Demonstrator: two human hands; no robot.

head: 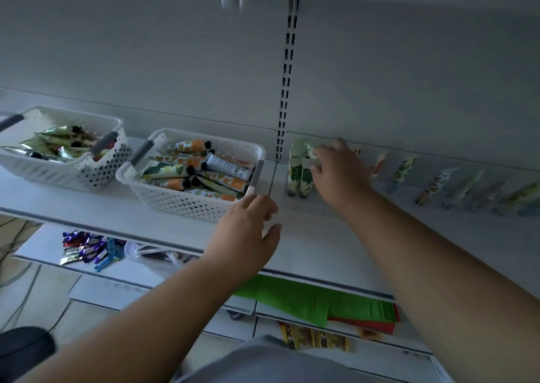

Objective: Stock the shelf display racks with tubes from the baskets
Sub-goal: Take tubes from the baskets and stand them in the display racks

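Two baskets (187,178), two hands (248,230).

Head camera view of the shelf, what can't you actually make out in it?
- Right hand: its palm side faces away, so whether it grips one of the upright green tubes is hidden.
- Tubes along the back right: blurred, prints unreadable.
- Far left basket: cut off by the frame's left edge.
- Near basket: lower tubes buried under upper ones, no count possible.
- Lower shelf wrappers: too small to read.
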